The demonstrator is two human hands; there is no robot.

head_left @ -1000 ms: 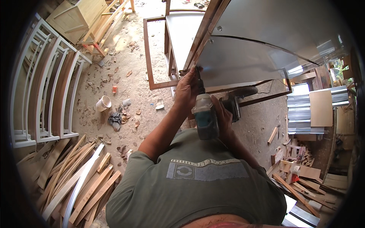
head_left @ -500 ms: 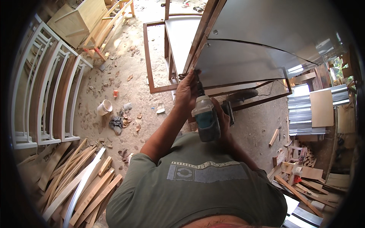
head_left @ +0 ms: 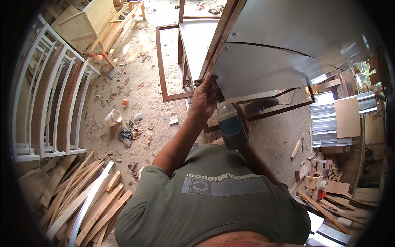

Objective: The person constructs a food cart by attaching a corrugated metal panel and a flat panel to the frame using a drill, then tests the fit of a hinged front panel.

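Observation:
A teal and black cordless drill (head_left: 231, 127) is in my right hand (head_left: 242, 117), which is mostly hidden behind the tool's body. Its dark chuck end (head_left: 218, 91) points up and away, toward the lower corner of a cabinet with a brown wooden edge (head_left: 219, 45) and a shiny grey metal panel (head_left: 263, 61). My left hand (head_left: 204, 98) is raised at that corner, fingers closed beside the drill's tip. Whatever those fingers pinch is too small to make out.
Brown open frames (head_left: 159, 61) surround the cabinet's lower part. White-edged slatted frames (head_left: 53, 103) stand at left, above a pile of wood strips (head_left: 94, 206). A white bucket (head_left: 113, 117) lies on the littered floor. Stacked metal sheets (head_left: 325, 119) and scrap wood (head_left: 329, 206) are at right.
The drill's rear end has swung to the right, and its body now leans more. My right hand has turned with it; my left hand stays at the cabinet corner.

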